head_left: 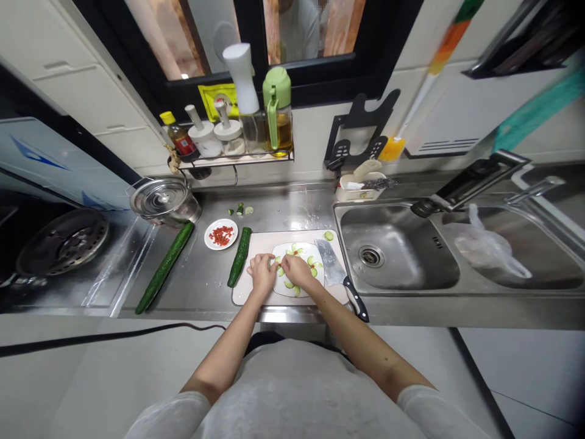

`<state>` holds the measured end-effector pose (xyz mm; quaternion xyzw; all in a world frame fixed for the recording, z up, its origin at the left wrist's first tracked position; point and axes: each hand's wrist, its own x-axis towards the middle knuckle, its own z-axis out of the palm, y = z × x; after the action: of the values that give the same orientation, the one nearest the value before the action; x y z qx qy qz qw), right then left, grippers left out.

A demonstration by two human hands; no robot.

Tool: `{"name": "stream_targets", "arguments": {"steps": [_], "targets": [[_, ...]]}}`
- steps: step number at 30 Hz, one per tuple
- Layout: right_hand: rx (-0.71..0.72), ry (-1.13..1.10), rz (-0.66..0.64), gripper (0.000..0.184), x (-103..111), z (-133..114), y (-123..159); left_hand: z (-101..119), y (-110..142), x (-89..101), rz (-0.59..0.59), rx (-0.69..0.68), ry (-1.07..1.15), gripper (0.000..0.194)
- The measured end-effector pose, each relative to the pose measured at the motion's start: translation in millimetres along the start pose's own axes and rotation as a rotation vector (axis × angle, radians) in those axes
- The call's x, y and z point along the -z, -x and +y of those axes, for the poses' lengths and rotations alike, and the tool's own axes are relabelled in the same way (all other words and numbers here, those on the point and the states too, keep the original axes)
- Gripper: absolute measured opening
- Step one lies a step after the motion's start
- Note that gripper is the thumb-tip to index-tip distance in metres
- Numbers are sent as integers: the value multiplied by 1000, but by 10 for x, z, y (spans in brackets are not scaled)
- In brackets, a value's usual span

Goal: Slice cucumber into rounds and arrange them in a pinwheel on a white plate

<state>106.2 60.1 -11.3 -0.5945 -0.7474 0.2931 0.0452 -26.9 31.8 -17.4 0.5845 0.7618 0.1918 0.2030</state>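
Both my hands meet over a white plate (317, 280) that lies on a pale cutting board (269, 242). Cucumber slices (313, 264) are laid on the plate in flower-like groups. My left hand (262, 273) and my right hand (295, 270) have their fingers pinched together at the plate's left part, where a tiny red and green bit shows between the fingertips. A cleaver (336, 272) with a black handle rests on the board to the right of the plate. A short cucumber (240, 256) lies along the board's left edge.
A small white dish of red bits (221, 235) and a long cucumber (165, 267) lie to the left, near a steel pot (164, 200) and a stove burner (61, 242). A double sink (397, 253) is to the right. Bottles stand on a shelf (237, 160) behind.
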Motion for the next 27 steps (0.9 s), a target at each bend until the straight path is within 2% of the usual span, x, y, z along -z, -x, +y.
{"name": "stream_targets", "arguments": {"steps": [27], "targets": [[-3,53,-5,21,-15,-3,-19,14,-31,-79,-20,-5,-44,20]]}}
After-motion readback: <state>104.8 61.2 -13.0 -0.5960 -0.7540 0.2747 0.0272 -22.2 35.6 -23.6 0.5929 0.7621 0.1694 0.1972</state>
